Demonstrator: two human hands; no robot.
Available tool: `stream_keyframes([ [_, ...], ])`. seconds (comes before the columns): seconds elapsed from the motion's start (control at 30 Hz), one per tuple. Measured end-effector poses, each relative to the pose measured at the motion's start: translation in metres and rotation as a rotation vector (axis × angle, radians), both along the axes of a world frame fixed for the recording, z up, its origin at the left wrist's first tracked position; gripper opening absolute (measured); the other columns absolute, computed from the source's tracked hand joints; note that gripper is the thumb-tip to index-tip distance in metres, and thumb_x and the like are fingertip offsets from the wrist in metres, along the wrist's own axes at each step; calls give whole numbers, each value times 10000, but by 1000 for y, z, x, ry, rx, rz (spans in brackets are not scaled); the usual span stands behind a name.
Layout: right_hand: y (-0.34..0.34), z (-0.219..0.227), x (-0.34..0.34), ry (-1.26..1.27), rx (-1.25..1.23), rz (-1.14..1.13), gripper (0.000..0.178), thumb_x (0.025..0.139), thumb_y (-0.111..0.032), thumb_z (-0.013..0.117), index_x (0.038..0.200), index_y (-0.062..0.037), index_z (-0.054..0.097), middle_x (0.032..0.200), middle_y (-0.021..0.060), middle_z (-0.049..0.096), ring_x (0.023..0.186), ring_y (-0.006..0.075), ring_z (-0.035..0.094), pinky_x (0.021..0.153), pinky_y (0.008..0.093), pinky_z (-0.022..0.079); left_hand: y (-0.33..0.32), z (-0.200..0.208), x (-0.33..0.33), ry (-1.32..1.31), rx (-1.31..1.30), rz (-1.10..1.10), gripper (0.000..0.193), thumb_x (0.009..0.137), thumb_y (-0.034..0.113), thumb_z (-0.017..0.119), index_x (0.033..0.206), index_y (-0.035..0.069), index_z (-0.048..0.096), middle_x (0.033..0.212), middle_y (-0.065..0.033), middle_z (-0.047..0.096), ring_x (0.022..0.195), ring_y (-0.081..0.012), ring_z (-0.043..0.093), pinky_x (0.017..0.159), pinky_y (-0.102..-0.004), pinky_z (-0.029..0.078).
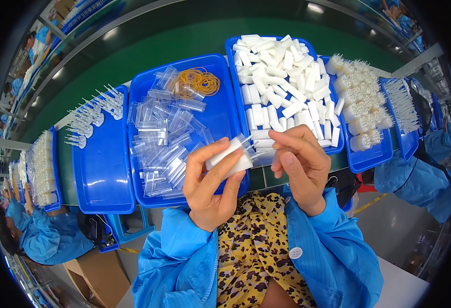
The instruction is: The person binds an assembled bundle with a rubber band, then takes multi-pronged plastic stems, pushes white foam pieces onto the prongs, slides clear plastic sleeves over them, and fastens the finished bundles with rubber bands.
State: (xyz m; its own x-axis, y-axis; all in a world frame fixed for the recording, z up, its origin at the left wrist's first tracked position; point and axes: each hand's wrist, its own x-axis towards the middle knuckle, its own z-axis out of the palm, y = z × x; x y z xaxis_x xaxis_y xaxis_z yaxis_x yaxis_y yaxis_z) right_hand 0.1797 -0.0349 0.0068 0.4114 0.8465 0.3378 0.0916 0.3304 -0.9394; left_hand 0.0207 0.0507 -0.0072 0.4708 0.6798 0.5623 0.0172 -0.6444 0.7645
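Along the bench: green bench point(148, 36) carrying blue trays point(102, 174) side by side, nearly edge to edge.
Near edge: left hand point(211, 185) gripping white blocks point(230, 156); right hand point(300, 164) pinching a clear sleeve point(261, 154).
Room: little bare surface, mostly behind the trays.

So there's a row of trays along the worktop point(194, 31). Dead center, the tray of clear sleeves point(220, 115) has its sleeves point(161, 143) piled toward 9 o'clock and rubber bands point(199, 82) in the 12 o'clock corner. At 3 o'clock of it, touching, sits the tray of blocks point(234, 77), heaped full. Further toward 3 o'clock comes the tray of bundled pieces point(372, 154), then another tray point(408, 138) at the far end. At 9 o'clock of the center one sits a tray of pins point(102, 179), pins point(94, 113) in its far half. Both hands, left hand point(212, 187) and right hand point(300, 167), hover at the near edge, between the center tray and the tray of blocks.
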Motion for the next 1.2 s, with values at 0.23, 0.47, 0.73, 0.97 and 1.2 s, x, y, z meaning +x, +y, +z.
stream_keyframes([
  [0.23, 0, -6, -4, -94, 75, -69, 242, 937, -77, 548, 1136, 37, 624, 998, 88, 509, 691, 92, 585, 589, 202, 493, 0, 4, 1, 50, 79, 10, 275, 776, 4, 704, 1050, 25, 692, 1094, -160, 580, 1030, -322, 606, 830, -362, 521],
  [0.47, 3, -9, -2, -116, 74, -61, 248, 940, -77, 541, 1150, 30, 619, 995, 88, 506, 698, 91, 582, 587, 202, 491, -1, -3, 0, 95, 158, 5, 281, 788, -6, 692, 1067, 29, 680, 1126, -155, 556, 1073, -324, 586, 881, -379, 501],
  [0.73, 6, -10, 2, 14, -47, 47, 252, 936, -52, 532, 1159, 23, 622, 970, 66, 509, 719, 82, 573, 590, 190, 478, -3, -9, 3, 59, 113, 18, 270, 788, -21, 692, 1054, 26, 679, 1132, -153, 557, 1071, -326, 589, 869, -372, 509],
  [0.97, 19, -26, 7, 222, 17, -84, 361, 914, 17, 535, 1266, 21, 456, 1026, 91, 613, 763, 77, 575, 640, 187, 467, -2, -7, 6, 40, 25, -73, 474, 736, -22, 739, 1179, -16, 571, 1202, -193, 564, 1024, -342, 615, 859, -371, 510],
  [1.2, 23, -19, -6, -353, 28, -133, 796, 690, -197, 821, 1336, -17, 393, 1226, 140, 508, 1016, 218, 568, 826, 325, 476, -2, -10, 8, 83, 90, -55, 527, 720, -23, 759, 1210, 7, 567, 1227, -189, 557, 1081, -296, 591, 857, -346, 533],
])
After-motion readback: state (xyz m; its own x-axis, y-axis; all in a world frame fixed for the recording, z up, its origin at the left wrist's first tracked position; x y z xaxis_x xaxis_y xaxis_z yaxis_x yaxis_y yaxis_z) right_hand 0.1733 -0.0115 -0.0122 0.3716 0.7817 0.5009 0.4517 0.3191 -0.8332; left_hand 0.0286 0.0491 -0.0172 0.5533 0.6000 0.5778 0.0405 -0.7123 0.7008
